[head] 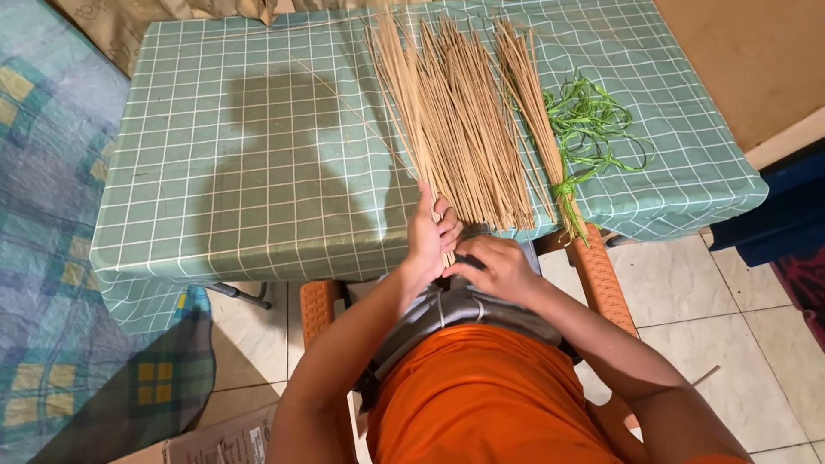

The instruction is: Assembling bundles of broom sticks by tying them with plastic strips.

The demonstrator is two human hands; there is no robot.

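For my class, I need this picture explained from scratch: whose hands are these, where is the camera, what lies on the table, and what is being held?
There is no machine here. The single picture comes from a camera worn on a person's head, looking down at that person's own arms and lap. In front stands a table under a green checked cloth. On it lie loose thin tan sticks, fanned out. Beside them is a smaller bundle of sticks, tied near its lower end with green string, more of which lies in a loose tangle. The left hand grips the near ends of a few sticks at the table edge. The right hand rests just below, touching them; what it holds is hidden.
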